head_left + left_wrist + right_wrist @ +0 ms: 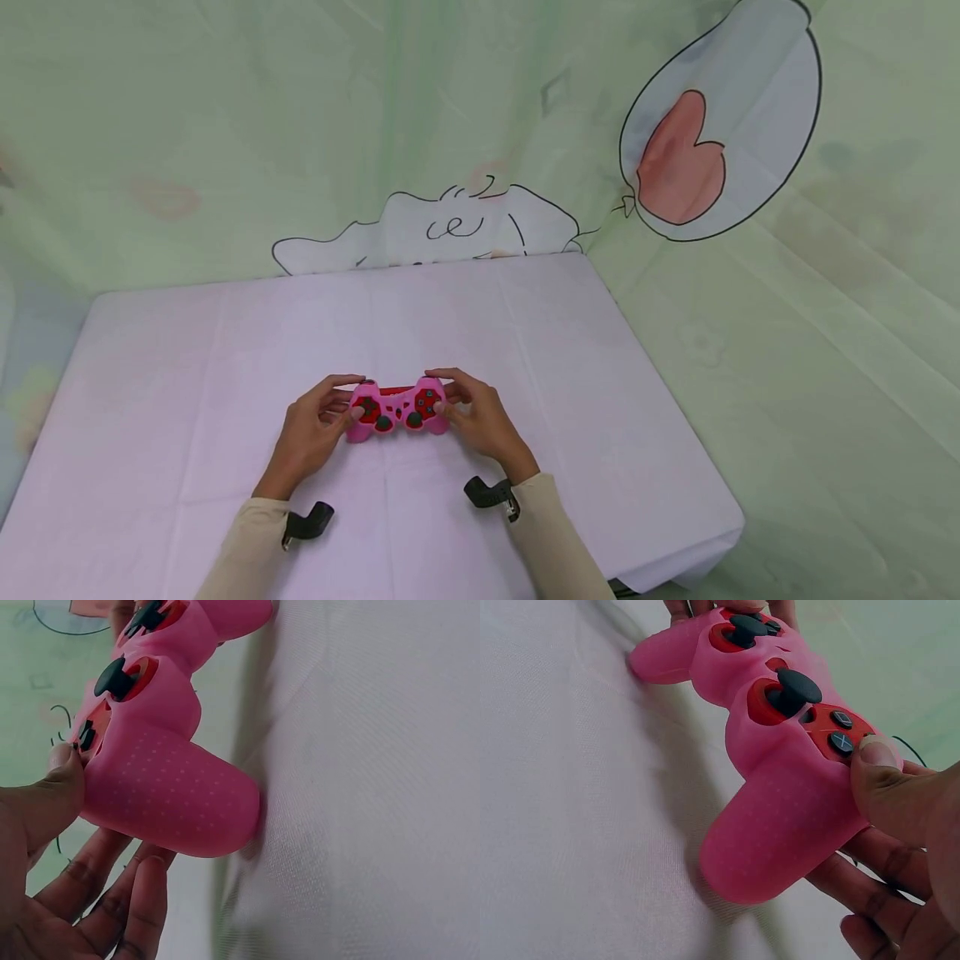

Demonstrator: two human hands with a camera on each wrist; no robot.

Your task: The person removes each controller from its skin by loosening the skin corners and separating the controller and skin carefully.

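A game controller [397, 405] with a pink cover, red face and black thumbsticks is held between both hands over the table. My left hand [311, 429] grips its left end, with the thumb on top beside the direction pad [88, 737] and fingers around the back. At the other end my right hand [483, 421] grips it, the thumb lying by the face buttons [841, 731]. Its pink handles [772, 847] point toward me, close to or touching the cloth; I cannot tell which. Parts of the fingers are hidden behind the controller.
A pale cloth covers the table [600, 417], whose right edge slants down to a front corner. Behind stands a light green curtain [300, 100] with a drawn balloon [757, 117]. Black wrist mounts [308, 522] sit on both forearms.
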